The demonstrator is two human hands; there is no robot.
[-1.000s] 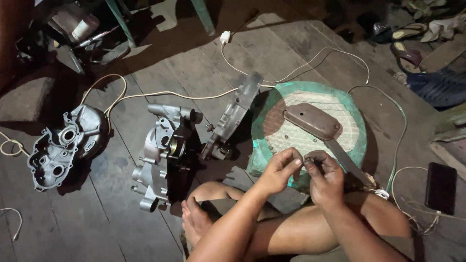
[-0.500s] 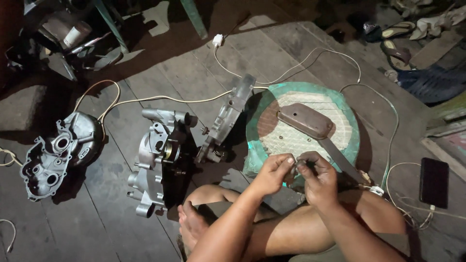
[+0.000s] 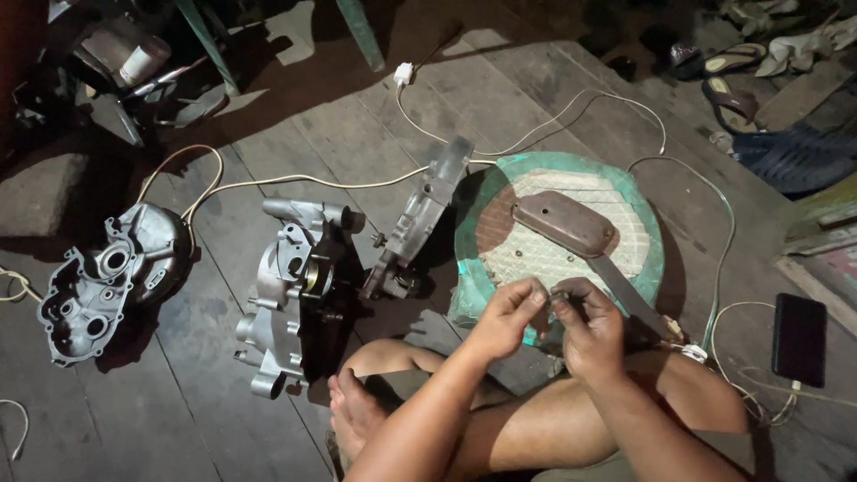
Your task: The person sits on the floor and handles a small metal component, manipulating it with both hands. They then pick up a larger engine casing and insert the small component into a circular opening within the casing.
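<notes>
I sit cross-legged on a plank floor. My left hand (image 3: pixel 509 314) and my right hand (image 3: pixel 589 323) meet over the near edge of a round green tray (image 3: pixel 571 171), pinching a small dark metal part (image 3: pixel 552 295) between the fingertips. What the part is cannot be made out. On the tray lies a rusty brown metal cover (image 3: pixel 564 221) with a flat grey blade (image 3: pixel 625 286) running from it toward my right knee.
Three grey engine casing pieces lie on the floor: one at far left (image 3: pixel 103 281), one in the middle (image 3: pixel 299 290), one leaning by the tray (image 3: pixel 420 228). White cables (image 3: pixel 295 181) cross the boards. A black phone (image 3: pixel 797 337) lies at right. Sandals and clutter sit at the back.
The view has shifted slightly. My hands stay together over the tray's near edge, working the small part; nothing else has moved.
</notes>
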